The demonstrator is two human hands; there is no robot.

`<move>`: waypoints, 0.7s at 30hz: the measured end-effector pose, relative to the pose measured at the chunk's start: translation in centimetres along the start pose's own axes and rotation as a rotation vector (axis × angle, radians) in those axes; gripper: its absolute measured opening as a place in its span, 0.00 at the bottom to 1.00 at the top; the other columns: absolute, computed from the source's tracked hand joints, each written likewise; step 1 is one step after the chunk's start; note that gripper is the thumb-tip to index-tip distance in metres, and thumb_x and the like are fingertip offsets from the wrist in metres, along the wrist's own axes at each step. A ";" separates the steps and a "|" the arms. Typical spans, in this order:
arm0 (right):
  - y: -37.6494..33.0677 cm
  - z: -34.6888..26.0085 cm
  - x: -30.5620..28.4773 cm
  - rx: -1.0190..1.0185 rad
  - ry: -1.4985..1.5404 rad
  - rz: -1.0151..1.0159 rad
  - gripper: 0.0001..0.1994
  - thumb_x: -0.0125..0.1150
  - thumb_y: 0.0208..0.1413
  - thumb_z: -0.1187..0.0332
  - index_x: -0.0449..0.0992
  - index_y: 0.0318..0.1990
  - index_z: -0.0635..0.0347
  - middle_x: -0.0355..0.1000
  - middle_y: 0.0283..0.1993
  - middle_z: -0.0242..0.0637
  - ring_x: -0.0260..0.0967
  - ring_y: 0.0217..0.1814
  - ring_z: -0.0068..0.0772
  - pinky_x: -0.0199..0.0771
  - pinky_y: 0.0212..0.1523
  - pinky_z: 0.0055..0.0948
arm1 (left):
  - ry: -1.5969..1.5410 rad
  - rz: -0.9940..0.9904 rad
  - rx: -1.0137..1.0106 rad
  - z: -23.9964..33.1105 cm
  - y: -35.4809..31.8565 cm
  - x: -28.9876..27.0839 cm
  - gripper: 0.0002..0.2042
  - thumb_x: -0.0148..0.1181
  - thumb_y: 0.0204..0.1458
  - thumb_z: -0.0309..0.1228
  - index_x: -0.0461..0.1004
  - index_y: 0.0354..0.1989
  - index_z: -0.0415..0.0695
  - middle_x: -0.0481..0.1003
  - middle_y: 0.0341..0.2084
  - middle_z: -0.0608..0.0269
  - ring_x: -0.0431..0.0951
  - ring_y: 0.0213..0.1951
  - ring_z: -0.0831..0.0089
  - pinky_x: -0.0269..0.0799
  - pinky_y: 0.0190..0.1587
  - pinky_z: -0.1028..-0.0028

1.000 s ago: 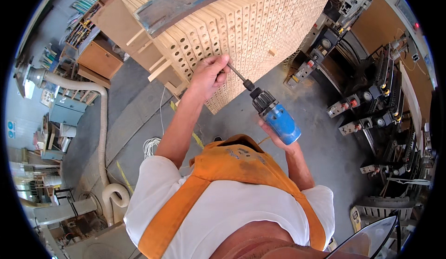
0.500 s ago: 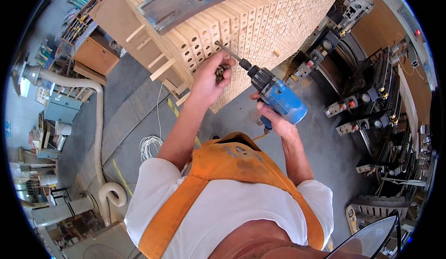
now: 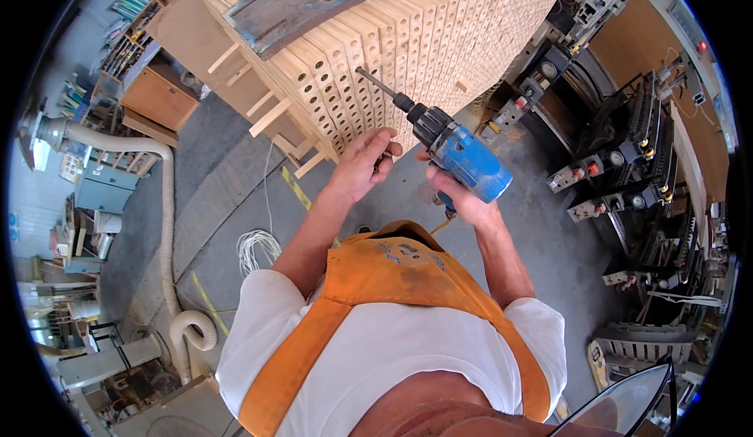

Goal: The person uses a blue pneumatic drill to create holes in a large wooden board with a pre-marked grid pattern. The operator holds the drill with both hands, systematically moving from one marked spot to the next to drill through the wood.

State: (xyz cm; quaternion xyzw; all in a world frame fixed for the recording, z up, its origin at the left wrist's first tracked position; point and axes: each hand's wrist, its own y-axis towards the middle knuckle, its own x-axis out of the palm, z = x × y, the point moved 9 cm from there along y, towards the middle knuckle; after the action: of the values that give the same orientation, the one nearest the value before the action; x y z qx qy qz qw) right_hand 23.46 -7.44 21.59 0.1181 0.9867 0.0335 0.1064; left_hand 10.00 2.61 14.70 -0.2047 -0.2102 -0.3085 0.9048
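Observation:
My right hand grips the handle of a blue power drill with a dark, worn front end. Its long thin bit reaches up-left, and the tip meets the drilled face of a big stack of pale wooden boards, at one of the upper holes. Rows of round holes cover that face; several near the left corner look dark-lined. Below the bit, my left hand is closed with its fingers curled around small dark metal pieces, mostly hidden by the fingers.
A scuffed blue-grey metal plate lies on top of the stack. Wooden sticks jut out at its left. A white cable coil and a ribbed hose lie on the left floor. Dark machinery stands along the right.
My left hand has dropped down from beside the bit to the lower part of the drilled face. The drill has shifted slightly left, its tip still at the holes.

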 end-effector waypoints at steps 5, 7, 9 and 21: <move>-0.9 -2.2 -0.6 -0.298 -0.153 0.084 0.14 0.66 0.51 0.70 0.75 0.45 0.60 0.76 0.35 0.35 0.73 0.36 0.31 0.74 0.37 0.29 | 0.010 0.041 0.150 3.7 0.6 0.1 0.12 0.49 0.63 0.34 0.71 0.47 0.40 0.71 0.29 0.67 0.63 0.21 0.85 0.54 0.17 0.86; -1.5 -2.9 -0.7 -0.349 -0.193 0.048 0.15 0.66 0.51 0.70 0.75 0.46 0.61 0.76 0.36 0.35 0.73 0.38 0.30 0.74 0.39 0.28 | -0.053 0.041 0.232 5.7 1.0 0.4 0.10 0.50 0.62 0.33 0.72 0.45 0.41 0.72 0.30 0.67 0.65 0.21 0.85 0.55 0.17 0.87; -2.1 -2.5 -1.2 -0.325 -0.091 0.027 0.15 0.66 0.51 0.70 0.75 0.46 0.61 0.77 0.38 0.35 0.73 0.39 0.29 0.74 0.41 0.27 | -0.188 0.020 0.230 6.7 1.0 0.9 0.10 0.51 0.62 0.34 0.72 0.45 0.41 0.72 0.30 0.68 0.64 0.21 0.85 0.55 0.17 0.87; -3.1 2.4 -4.2 -0.010 0.222 -0.094 0.16 0.65 0.50 0.75 0.75 0.48 0.59 0.77 0.41 0.32 0.71 0.40 0.21 0.73 0.39 0.26 | 0.316 0.033 0.162 7.3 1.7 2.1 0.14 0.50 0.62 0.40 0.72 0.41 0.41 0.67 0.24 0.71 0.59 0.18 0.87 0.52 0.15 0.85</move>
State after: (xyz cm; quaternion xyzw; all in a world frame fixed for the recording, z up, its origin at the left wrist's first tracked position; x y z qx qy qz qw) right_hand 27.28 -11.31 19.82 0.0665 0.9967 0.0465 -0.0014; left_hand 10.76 6.45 21.39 -0.0832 -0.0860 -0.3040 0.9451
